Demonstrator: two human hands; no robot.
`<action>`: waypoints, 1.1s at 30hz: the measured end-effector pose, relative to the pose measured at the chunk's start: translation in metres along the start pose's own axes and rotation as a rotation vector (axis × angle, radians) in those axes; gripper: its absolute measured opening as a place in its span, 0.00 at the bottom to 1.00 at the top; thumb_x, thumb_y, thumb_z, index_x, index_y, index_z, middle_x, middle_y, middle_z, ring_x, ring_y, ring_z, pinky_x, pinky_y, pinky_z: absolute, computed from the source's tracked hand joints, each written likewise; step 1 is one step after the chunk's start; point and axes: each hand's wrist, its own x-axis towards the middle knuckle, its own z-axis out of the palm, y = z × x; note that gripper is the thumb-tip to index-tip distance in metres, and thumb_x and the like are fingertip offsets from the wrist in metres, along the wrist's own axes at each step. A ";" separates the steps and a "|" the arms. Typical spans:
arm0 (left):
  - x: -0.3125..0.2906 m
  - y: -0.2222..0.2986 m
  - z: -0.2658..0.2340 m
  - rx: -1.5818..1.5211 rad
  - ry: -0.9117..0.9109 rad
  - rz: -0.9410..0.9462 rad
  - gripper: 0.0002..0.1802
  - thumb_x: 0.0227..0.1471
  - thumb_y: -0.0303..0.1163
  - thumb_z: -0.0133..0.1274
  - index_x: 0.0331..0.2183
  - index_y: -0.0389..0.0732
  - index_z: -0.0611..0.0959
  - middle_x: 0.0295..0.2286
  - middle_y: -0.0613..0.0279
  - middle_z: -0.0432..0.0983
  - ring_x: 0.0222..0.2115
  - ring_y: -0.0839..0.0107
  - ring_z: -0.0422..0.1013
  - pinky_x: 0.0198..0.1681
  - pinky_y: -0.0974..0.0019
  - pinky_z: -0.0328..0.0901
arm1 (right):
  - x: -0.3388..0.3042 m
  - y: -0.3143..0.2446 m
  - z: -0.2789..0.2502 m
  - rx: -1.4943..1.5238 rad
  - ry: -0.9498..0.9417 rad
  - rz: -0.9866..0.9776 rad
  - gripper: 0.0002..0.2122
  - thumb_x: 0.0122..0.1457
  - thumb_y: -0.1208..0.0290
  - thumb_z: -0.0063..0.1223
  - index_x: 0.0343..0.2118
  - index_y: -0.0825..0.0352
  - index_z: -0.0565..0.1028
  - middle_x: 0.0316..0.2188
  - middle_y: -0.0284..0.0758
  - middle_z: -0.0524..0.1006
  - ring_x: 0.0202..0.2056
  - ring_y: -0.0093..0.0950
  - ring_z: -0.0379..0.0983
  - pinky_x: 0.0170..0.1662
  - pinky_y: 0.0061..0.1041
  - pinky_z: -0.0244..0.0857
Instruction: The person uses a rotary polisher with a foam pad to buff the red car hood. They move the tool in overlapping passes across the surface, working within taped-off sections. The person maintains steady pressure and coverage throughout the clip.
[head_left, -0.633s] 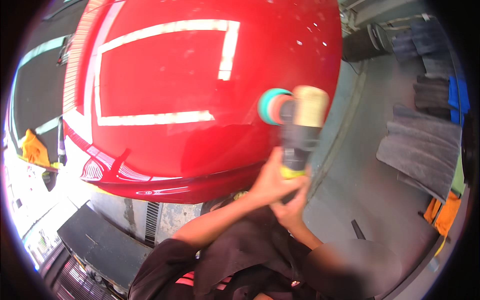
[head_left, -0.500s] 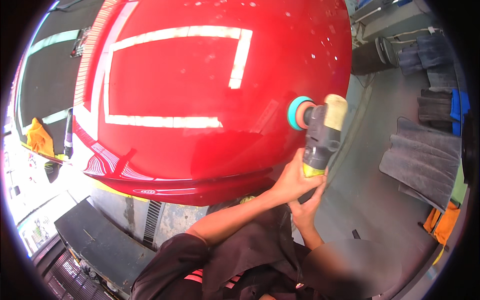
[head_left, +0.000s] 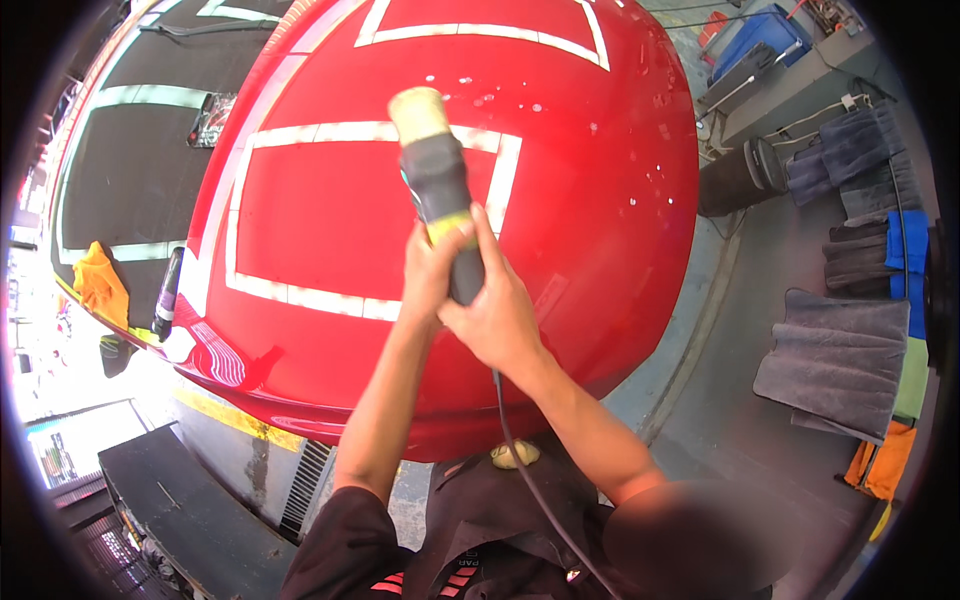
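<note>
Both my hands are wrapped round a corded polisher (head_left: pixel 437 170), which has a dark body, a yellow band and a pale yellow covered head. My left hand (head_left: pixel 428 275) grips its handle from the left. From the right, my right hand (head_left: pixel 500 315) holds the lower handle, its index finger stretched along the side. Beneath the tool lies a glossy red car panel (head_left: pixel 330 215) with bright light reflections and scattered white spots. Only a sliver of the teal pad shows at the tool's left side, so its contact with the panel cannot be made out.
A black power cord (head_left: pixel 520 445) runs down from the handle past my apron. At the left, an orange cloth (head_left: pixel 101 285) and a dark bottle (head_left: pixel 168 295) rest on the windscreen's edge. Grey cloths (head_left: pixel 835 360) hang at the right, below a black bin (head_left: pixel 738 178).
The polisher has moved left from the panel's right edge to its middle. Both hands and forearms have gone with it, and the view has shifted to show more of the panel's far part.
</note>
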 end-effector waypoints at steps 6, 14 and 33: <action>0.117 0.044 0.003 -0.184 -0.163 -0.029 0.19 0.65 0.43 0.55 0.46 0.36 0.79 0.34 0.53 0.82 0.34 0.62 0.81 0.39 0.60 0.79 | 0.110 -0.028 -0.020 -0.114 -0.065 0.057 0.54 0.51 0.66 0.65 0.79 0.48 0.44 0.60 0.52 0.73 0.54 0.50 0.78 0.54 0.44 0.74; 0.114 -0.034 0.204 0.100 -0.561 -0.111 0.28 0.52 0.40 0.69 0.49 0.36 0.79 0.37 0.60 0.79 0.36 0.72 0.77 0.39 0.62 0.74 | 0.058 0.067 -0.131 0.285 0.600 -0.025 0.53 0.54 0.73 0.71 0.78 0.62 0.45 0.61 0.48 0.74 0.55 0.36 0.78 0.55 0.32 0.74; 0.151 0.072 0.049 -0.211 -0.040 -0.061 0.15 0.65 0.44 0.59 0.44 0.43 0.80 0.31 0.69 0.77 0.29 0.78 0.74 0.31 0.71 0.71 | 0.155 -0.050 -0.052 -0.122 -0.124 0.107 0.52 0.52 0.68 0.64 0.78 0.51 0.44 0.58 0.59 0.74 0.52 0.54 0.79 0.56 0.48 0.76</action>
